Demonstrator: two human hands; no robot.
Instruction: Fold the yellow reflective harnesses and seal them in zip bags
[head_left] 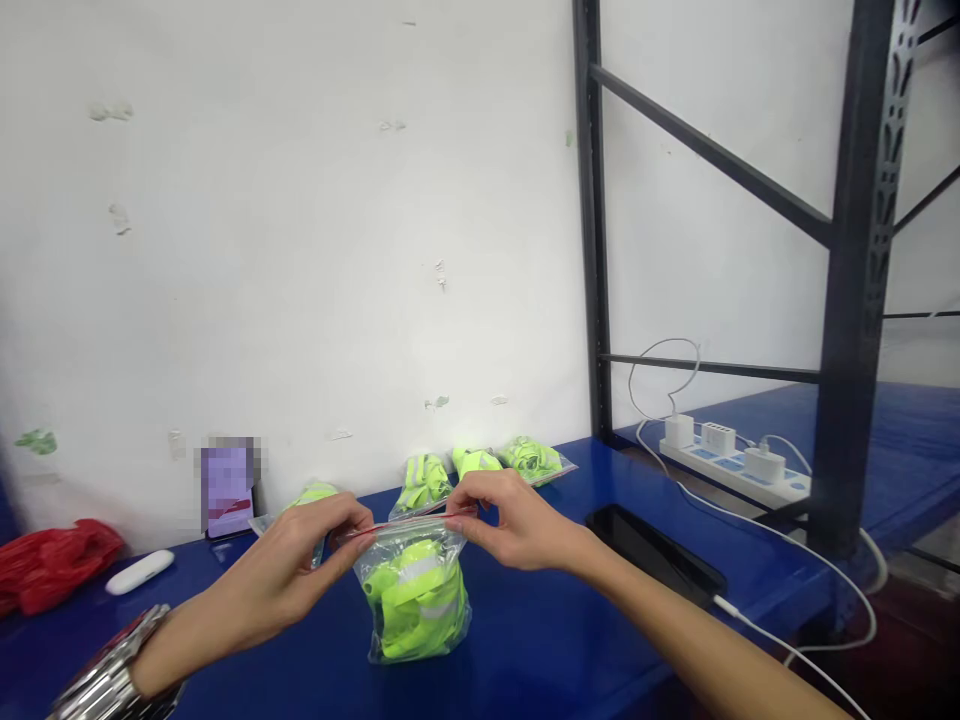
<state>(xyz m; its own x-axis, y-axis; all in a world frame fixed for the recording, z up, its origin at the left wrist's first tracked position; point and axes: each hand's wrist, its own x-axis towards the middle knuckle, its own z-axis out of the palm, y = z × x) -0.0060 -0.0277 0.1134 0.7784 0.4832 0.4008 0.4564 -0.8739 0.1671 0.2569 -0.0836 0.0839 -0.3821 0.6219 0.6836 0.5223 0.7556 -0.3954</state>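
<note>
A clear zip bag hangs upright between my hands, its red-lined zip strip at the top. Inside it is a bundled neon-yellow reflective vest with silver-grey stripes. My left hand pinches the left end of the strip between thumb and fingers. At the right end, my right hand pinches the same strip. Behind my hands, against the wall, lie several similar bags of yellow material, such as the bag in the middle and the bag to its right. Another is partly hidden behind my left hand.
A phone leans on the wall at left, near a white oval device and a red plastic bag. At right lie a black phone on a white cable and a power strip beside the black rack post.
</note>
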